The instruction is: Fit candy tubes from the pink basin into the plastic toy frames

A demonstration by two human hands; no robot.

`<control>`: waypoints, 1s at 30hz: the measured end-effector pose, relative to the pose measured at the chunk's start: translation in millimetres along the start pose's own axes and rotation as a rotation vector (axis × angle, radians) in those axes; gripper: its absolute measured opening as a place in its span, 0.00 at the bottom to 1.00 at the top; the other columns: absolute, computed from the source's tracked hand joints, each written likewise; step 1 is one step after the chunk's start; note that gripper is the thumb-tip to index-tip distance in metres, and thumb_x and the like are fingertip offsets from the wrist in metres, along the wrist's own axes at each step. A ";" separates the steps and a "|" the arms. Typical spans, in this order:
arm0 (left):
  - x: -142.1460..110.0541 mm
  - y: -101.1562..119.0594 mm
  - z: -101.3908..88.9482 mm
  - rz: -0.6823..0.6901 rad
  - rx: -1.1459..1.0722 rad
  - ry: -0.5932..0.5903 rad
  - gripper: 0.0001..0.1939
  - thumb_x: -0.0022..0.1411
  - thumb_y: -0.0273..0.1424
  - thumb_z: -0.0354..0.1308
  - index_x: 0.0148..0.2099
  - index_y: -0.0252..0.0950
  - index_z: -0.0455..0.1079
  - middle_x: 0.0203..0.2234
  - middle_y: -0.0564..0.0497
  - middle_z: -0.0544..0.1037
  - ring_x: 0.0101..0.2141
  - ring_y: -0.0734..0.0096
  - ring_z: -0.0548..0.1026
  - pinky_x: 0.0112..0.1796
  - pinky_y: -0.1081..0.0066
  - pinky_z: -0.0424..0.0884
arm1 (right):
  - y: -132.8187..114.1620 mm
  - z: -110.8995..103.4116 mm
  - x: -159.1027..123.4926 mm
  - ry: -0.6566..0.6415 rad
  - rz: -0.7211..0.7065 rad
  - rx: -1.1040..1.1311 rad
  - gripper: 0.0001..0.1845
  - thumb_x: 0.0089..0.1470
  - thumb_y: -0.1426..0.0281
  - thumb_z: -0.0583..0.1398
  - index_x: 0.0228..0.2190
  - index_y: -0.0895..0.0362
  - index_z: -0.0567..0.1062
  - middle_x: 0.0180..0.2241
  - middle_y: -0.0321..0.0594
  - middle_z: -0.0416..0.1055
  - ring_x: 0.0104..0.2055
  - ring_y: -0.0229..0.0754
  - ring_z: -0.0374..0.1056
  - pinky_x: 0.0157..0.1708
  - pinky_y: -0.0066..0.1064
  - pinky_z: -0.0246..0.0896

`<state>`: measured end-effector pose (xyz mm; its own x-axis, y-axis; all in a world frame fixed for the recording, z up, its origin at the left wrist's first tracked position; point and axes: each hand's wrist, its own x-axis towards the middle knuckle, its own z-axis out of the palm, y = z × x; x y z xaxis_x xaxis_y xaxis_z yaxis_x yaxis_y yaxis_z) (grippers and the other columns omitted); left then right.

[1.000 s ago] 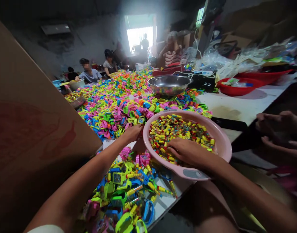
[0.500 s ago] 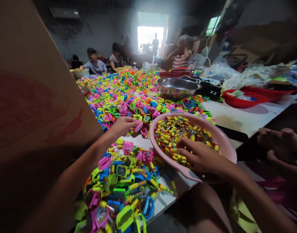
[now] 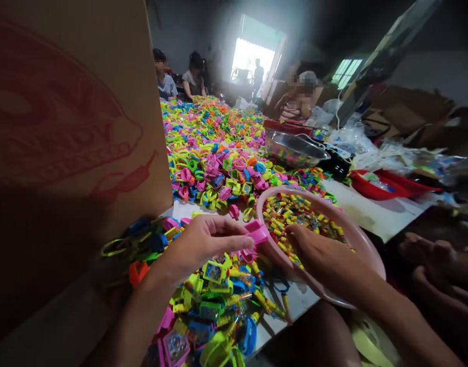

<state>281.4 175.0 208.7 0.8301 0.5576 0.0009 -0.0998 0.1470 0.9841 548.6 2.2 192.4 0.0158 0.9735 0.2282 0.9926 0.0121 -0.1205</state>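
Left hand point(image 3: 209, 238) pinches a pink piece point(image 3: 257, 232); right hand point(image 3: 313, 250) (grip hidden, can't say) apparently picks among tubes point(image 3: 295, 204); next calls for a fine pinch.

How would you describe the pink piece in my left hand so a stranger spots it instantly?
Find the wide pink basin of small yellow-and-red pieces at the near edge of the white table. By the basin's left rim, the left hand pinches a bright pink plastic piece. Unlike the pink pieces lying among the coloured heaps, this one is held between thumb and fingers.
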 end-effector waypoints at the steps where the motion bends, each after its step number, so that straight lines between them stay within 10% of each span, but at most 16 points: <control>1: 1.3 -1.6 -0.9 0.013 0.015 0.000 0.10 0.57 0.39 0.81 0.38 0.40 0.90 0.33 0.49 0.88 0.32 0.74 0.79 0.36 0.75 0.71 | -14.1 -5.1 -7.1 0.037 0.050 0.079 0.14 0.77 0.62 0.53 0.50 0.56 0.74 0.34 0.45 0.80 0.31 0.48 0.77 0.31 0.34 0.68; 8: 1.8 -3.1 -6.7 0.106 0.035 0.154 0.11 0.56 0.39 0.83 0.39 0.43 0.90 0.35 0.51 0.89 0.36 0.71 0.82 0.40 0.75 0.75 | -118.4 18.5 -38.0 0.218 0.397 0.807 0.22 0.75 0.50 0.60 0.60 0.48 0.79 0.59 0.48 0.81 0.61 0.56 0.78 0.52 0.38 0.78; 17: -4.8 -0.1 3.0 0.062 -0.373 0.042 0.15 0.52 0.35 0.86 0.42 0.42 0.90 0.38 0.49 0.90 0.36 0.71 0.86 0.41 0.76 0.81 | -154.6 60.8 -10.2 0.157 0.634 1.287 0.35 0.69 0.40 0.64 0.65 0.47 0.80 0.66 0.46 0.76 0.70 0.58 0.69 0.66 0.46 0.70; 22: -4.9 -3.7 18.0 0.010 -0.556 -0.005 0.16 0.48 0.35 0.88 0.39 0.38 0.89 0.32 0.50 0.89 0.33 0.76 0.84 0.40 0.81 0.78 | -167.3 55.3 -1.0 0.385 0.665 1.475 0.35 0.66 0.39 0.67 0.61 0.49 0.82 0.46 0.44 0.79 0.50 0.51 0.74 0.49 0.38 0.74; 30: -3.8 -5.6 20.8 0.045 -0.500 -0.068 0.16 0.51 0.36 0.87 0.40 0.38 0.88 0.33 0.51 0.88 0.34 0.78 0.83 0.41 0.83 0.77 | -177.9 23.4 14.4 0.426 0.584 1.724 0.31 0.64 0.39 0.68 0.47 0.54 0.78 0.26 0.27 0.51 0.27 0.36 0.46 0.26 0.28 0.48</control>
<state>290.3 155.1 206.8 0.8510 0.5207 0.0691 -0.3731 0.5066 0.7773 369.4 19.3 194.5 0.5604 0.8275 -0.0341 -0.3421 0.1938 -0.9195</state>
